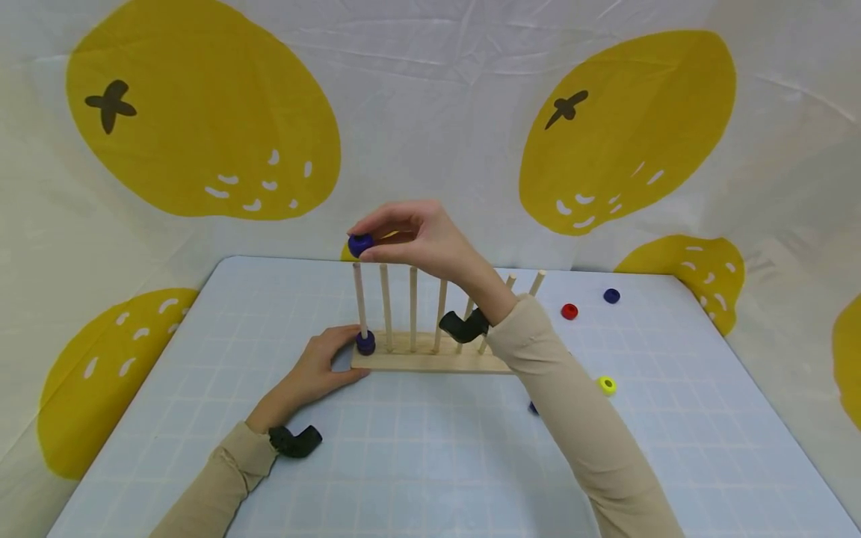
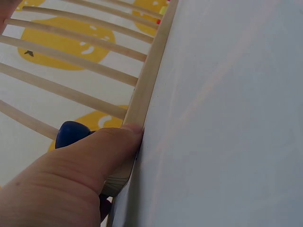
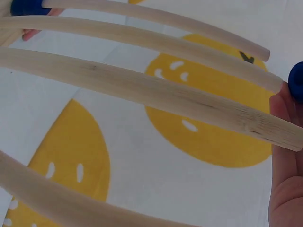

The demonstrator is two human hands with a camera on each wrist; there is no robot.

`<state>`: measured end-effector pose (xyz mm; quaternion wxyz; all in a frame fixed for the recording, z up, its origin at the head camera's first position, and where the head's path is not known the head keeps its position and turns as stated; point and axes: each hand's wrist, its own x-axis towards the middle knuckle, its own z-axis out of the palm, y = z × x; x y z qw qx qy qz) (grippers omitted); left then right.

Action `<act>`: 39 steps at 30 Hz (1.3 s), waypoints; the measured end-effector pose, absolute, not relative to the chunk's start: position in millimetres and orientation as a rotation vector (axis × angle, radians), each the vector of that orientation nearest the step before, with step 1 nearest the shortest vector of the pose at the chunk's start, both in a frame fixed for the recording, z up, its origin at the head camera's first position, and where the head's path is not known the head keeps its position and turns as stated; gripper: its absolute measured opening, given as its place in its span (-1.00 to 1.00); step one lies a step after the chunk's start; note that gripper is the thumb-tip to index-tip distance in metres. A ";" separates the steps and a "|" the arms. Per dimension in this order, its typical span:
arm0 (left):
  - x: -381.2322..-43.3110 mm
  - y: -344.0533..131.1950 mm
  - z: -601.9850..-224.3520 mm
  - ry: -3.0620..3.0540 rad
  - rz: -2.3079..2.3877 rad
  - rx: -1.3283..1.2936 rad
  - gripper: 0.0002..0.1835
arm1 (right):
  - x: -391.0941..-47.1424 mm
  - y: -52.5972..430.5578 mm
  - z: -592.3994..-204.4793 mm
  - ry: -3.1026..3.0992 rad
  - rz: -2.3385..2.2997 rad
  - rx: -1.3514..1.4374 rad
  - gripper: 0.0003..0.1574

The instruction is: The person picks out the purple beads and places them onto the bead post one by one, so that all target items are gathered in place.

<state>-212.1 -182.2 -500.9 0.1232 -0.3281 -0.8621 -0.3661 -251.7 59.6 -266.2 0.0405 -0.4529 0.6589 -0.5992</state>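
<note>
A wooden stand [image 1: 430,363] with several upright pegs sits on the table. My left hand [image 1: 315,370] grips its left end, thumb along the front edge and fingers behind. Dark blue beads [image 1: 365,343] are stacked at the foot of the leftmost peg [image 1: 360,299]; one shows beside my thumb [image 2: 113,146] in the left wrist view. Between thumb and fingertips, my right hand [image 1: 430,239] pinches another blue bead [image 1: 359,245] just above that peg's top. In the right wrist view this held bead [image 3: 297,81] is cut off by the frame edge.
Right of the stand lie a red bead [image 1: 569,311], a dark blue bead [image 1: 611,296] and a yellow bead [image 1: 608,385]. Another dark bead [image 1: 534,408] is partly covered by my right sleeve [image 1: 578,418]. A fruit-patterned cloth [image 1: 430,112] hangs behind the table.
</note>
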 end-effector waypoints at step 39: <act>-213.0 -182.5 -501.2 -2.477 -1.072 -0.981 -0.28 | -251.4 52.6 -278.3 2.320 -1.286 -1.449 -0.67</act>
